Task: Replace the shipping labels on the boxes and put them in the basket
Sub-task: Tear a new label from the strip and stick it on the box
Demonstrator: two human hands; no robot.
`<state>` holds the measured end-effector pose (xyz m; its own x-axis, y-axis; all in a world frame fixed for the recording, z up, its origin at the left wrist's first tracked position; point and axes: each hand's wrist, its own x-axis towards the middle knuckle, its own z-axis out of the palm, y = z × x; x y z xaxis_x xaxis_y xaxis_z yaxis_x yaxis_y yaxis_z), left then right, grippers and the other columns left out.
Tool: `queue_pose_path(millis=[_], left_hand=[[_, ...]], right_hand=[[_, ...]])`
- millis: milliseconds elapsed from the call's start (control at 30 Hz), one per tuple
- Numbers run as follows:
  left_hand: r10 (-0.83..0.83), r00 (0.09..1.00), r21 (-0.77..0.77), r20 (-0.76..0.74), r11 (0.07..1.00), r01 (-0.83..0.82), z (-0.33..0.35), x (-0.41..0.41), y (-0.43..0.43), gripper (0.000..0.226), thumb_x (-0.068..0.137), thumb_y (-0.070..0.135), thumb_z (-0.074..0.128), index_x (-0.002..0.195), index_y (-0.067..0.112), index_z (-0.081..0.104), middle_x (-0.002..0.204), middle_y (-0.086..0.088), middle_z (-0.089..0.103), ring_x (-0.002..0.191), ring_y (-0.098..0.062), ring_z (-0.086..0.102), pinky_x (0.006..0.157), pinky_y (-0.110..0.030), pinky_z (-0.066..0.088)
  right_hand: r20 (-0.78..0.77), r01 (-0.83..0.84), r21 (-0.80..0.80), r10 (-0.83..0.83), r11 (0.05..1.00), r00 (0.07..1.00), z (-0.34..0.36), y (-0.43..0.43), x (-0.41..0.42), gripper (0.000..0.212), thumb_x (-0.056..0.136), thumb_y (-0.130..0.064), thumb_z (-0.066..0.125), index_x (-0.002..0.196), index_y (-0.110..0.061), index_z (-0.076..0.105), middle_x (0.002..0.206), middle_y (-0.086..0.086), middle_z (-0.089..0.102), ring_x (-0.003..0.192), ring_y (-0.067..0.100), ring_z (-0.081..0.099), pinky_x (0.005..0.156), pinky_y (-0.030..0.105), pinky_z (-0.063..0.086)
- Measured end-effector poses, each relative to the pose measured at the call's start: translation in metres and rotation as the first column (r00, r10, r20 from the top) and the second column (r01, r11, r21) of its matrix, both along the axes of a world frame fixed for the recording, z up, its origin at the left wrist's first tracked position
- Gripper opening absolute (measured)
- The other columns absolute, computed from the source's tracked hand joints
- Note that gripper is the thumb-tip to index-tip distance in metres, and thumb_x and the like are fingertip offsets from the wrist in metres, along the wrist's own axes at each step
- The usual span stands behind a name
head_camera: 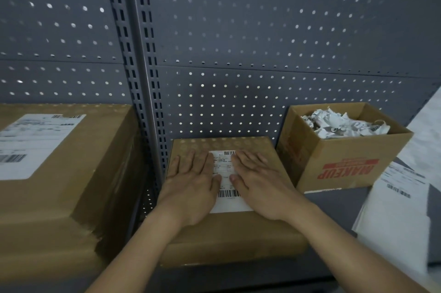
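Grey pegboard [262, 30] bkgd; both hands [193, 180] flat, unclenched, pressing label [225, 173] on box [229, 240].

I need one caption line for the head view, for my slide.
Both hands, left hand and right hand, press a shipping label flat onto the middle box.

Left hand [191, 185] and right hand [260, 185] flat on label [225, 178] atop middle box [229, 233]; open box [346, 154] of crumpled paper [343, 123] to right.
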<state>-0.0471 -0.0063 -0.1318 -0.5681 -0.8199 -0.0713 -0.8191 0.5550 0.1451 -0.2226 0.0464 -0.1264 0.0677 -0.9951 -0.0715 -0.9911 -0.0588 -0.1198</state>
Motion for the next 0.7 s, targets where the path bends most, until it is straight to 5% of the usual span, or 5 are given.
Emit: queue_pose_path(millis=[433,700], left_hand=[[-0.001,0.997,0.002,-0.080,1.000,0.002,0.0015,-0.0002,-0.0018,0.062,0.103,0.047,0.017,0.157,0.022,-0.001,0.164,0.004,-0.005,0.150,-0.017,-0.009,0.121,-0.043,-0.005],[0.010,1.000,0.021,0.009,1.000,-0.010,0.0035,-0.0043,-0.0028,0.060,0.103,0.046,0.015,0.157,0.024,0.001,0.164,0.004,-0.006,0.150,-0.019,-0.008,0.121,-0.044,-0.005]], right_hand=[[0.012,0.013,-0.029,-0.012,1.000,1.000,0.0022,-0.0017,0.0006,0.060,0.105,-0.045,0.017,0.156,-0.017,0.006,0.164,0.002,0.001,0.150,0.013,-0.002,0.122,0.034,0.000],[-0.012,0.000,-0.014,-0.001,1.000,1.000,0.0018,-0.0038,0.0014,0.056,0.105,-0.043,0.017,0.156,-0.021,0.012,0.164,0.004,0.004,0.151,0.017,0.000,0.122,0.038,0.001]])
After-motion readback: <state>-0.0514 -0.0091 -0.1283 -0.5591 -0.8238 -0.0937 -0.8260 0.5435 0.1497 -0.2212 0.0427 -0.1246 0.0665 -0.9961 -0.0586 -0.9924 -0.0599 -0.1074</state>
